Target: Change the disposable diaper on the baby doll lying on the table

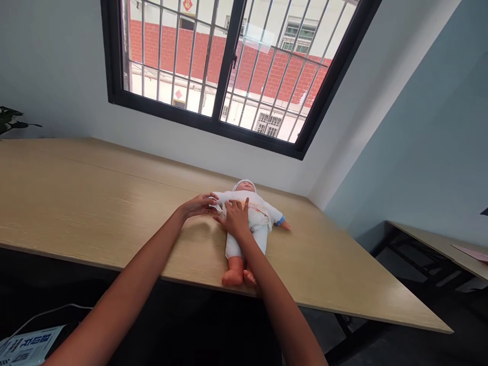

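Resting palm-down, right hand (236, 219) touches the doll (261, 213).

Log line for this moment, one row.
doll: face-up on table | left hand: at sleeve | right hand: spread over shirt

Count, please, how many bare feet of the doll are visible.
2. One foot of the doll is near the table's front edge; the other foot is just right of it in the picture, partly hidden by the person's right forearm.
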### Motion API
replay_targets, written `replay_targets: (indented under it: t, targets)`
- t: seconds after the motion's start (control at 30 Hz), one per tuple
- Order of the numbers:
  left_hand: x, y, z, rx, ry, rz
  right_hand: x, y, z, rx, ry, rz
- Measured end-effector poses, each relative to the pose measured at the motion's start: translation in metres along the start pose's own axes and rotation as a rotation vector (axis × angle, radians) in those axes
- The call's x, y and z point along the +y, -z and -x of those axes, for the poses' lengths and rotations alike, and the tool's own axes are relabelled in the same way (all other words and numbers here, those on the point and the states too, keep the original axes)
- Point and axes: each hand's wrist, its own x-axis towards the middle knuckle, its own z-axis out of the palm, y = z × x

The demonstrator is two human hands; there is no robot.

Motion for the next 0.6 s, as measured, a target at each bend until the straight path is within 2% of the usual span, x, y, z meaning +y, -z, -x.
replay_targets:
  t: [0.13,0.27,0.6]
  targets:
    - [-0.002,-0.008,-0.004,0.003,-0.027,0.005,0.002,0.007,-0.002,0.074,-0.050,-0.086]
    - [0.001,-0.015,-0.005,-0.009,-0.031,-0.004,0.003,0.011,-0.003,0.128,-0.038,-0.120]
    - [0.006,-0.017,-0.003,-0.038,-0.041,-0.001,0.002,0.008,-0.004,0.158,-0.060,-0.168]
